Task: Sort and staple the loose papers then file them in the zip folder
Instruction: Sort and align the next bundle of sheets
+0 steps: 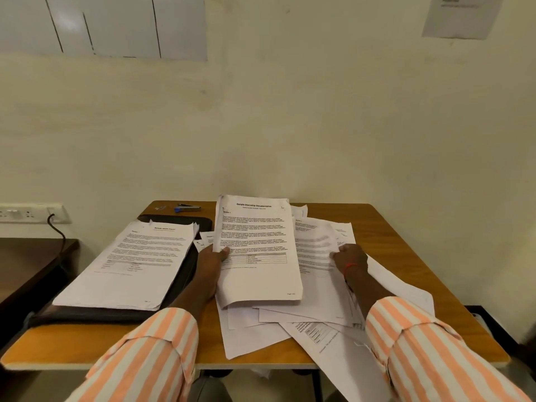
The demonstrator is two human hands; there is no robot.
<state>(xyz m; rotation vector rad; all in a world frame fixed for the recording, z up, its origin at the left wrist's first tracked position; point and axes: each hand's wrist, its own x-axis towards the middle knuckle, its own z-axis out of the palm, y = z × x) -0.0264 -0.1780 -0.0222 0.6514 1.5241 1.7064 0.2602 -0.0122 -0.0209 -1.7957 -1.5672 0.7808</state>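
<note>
Left grip (pixel 210 268) holds a sheaf of printed pages (pixel 256 250) by its left edge, thumb on the front, tilted up above the table. Its heading reads "Sample Internship Documentation".

From my screen I go now from left to right. At the far left stands a dark side table (pixel 29 262), and above it on the wall is a white socket strip (pixel 32 212) with a black cable (pixel 58 227) plugged in. On the wooden table (pixel 391 242) the black zip folder (pixel 177 223) lies at the left side, and a sorted stack of papers (pixel 130 262) rests on top of it. Behind the folder, near the far edge, lies a stapler (pixel 188 208) with a blue part.

In the middle and to the right the loose papers (pixel 319 338) are spread in an untidy heap, and some hang over the near edge. Right grip (pixel 351 258) rests on this heap, fingers curled at the edge of a blurred sheet (pixel 314 242); I cannot tell if it pinches the sheet. Both sleeves (pixel 150 343) are striped orange and white.

The wall (pixel 290 111) is cream, with a white board (pixel 101 24) at upper left and a paper notice (pixel 461 15) at upper right.
</note>
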